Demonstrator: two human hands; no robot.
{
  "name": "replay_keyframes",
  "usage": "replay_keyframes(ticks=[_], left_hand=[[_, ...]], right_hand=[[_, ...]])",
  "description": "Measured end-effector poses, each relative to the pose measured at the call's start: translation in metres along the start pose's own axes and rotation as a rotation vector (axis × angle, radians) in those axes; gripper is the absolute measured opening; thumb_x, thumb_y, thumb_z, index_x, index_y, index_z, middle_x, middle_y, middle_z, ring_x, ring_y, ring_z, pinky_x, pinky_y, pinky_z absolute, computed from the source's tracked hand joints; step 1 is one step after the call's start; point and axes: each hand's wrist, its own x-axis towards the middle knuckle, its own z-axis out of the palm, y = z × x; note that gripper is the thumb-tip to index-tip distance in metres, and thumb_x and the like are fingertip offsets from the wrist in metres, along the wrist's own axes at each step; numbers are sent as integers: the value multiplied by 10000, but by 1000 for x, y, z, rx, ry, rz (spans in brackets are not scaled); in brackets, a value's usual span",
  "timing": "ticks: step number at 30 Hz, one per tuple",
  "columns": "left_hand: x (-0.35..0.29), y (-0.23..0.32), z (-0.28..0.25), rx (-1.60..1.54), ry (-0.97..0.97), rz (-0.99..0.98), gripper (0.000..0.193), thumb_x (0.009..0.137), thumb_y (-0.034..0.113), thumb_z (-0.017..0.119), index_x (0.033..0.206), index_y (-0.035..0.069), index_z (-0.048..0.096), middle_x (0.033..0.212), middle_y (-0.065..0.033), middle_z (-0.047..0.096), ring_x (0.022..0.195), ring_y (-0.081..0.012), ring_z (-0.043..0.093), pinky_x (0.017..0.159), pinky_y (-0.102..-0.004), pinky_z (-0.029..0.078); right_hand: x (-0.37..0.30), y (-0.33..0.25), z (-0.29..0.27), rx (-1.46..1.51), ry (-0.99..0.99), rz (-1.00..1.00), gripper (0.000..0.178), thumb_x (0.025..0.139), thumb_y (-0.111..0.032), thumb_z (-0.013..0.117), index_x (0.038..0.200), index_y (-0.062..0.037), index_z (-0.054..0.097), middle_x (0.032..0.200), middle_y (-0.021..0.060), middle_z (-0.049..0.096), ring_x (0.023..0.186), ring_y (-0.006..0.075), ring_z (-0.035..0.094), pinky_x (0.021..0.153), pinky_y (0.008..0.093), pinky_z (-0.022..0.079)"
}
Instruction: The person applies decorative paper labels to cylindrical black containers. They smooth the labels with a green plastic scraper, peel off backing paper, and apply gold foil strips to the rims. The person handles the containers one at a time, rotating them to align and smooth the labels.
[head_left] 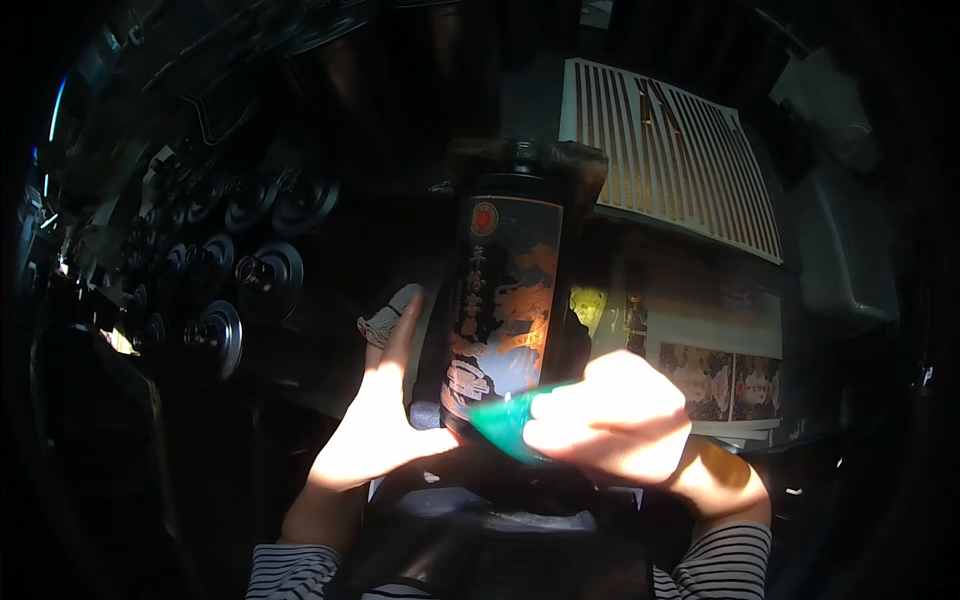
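A dark bottle (515, 185) lies in front of me, its neck pointing away. A dark label with orange and grey cloud-like patterns (505, 290) covers its upper side. My right hand (620, 420) is closed on a flat green scraper (508, 425), whose edge meets the label's lower part near the bottle's base. Beside the base, on the left, my left hand (370, 430) is open with thumb and fingers spread. Its thumb tip reaches the bottle's bottom edge. A pale wrapping covers one of its fingertips. Bright light washes out both hands.
Several dark round-based bottles (268, 280) are grouped at the left. A pale sheet of thin gold strips (680, 150) lies at the far right, with a sheet of printed labels (715, 385) nearer. Something yellow-green (588, 308) is beside the bottle. A pale container (850, 260) stands farther right.
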Motion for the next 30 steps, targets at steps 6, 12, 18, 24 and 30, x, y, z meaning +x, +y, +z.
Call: replay_keyframes(ticks=[6,12,18,24,30], left_hand=[[20,-5,-2,13,-99,45,1067,586,428,814,1429,95,253,1428,-264,244,1345,-434,210,1075,-501,269],[20,-2,3,-29,-76,-28,976,621,360,818,1411,99,307,1434,-241,261,1356,-419,192,1075,-501,268],[26,9,-2,-34,-159,-35,889,629,302,800,1381,93,374,1414,-232,295,1332,-400,267,1056,-475,309],[17,7,1,-64,-131,-101,920,611,341,812,1382,86,378,1393,-220,330,1283,-382,357,1024,-448,358],[13,45,-13,401,-61,220,1010,674,485,741,1370,-77,270,1329,-295,388,1257,-404,386,1101,-525,134]], right_hand=[[49,51,7,66,541,189,215,804,-65,669,1007,-14,624,849,85,669,710,180,657,607,237,529],[-6,9,13,135,150,193,297,787,-53,685,1074,-21,617,977,104,653,938,197,605,809,347,502],[31,58,9,104,590,305,224,801,-73,694,1004,-37,605,845,69,666,665,133,624,590,234,513],[-32,3,18,-37,32,-65,131,709,-56,706,835,-28,685,925,115,662,715,198,607,637,335,499],[32,58,-2,-138,486,167,243,795,-65,633,1031,-7,635,930,163,648,756,202,639,628,288,509]])
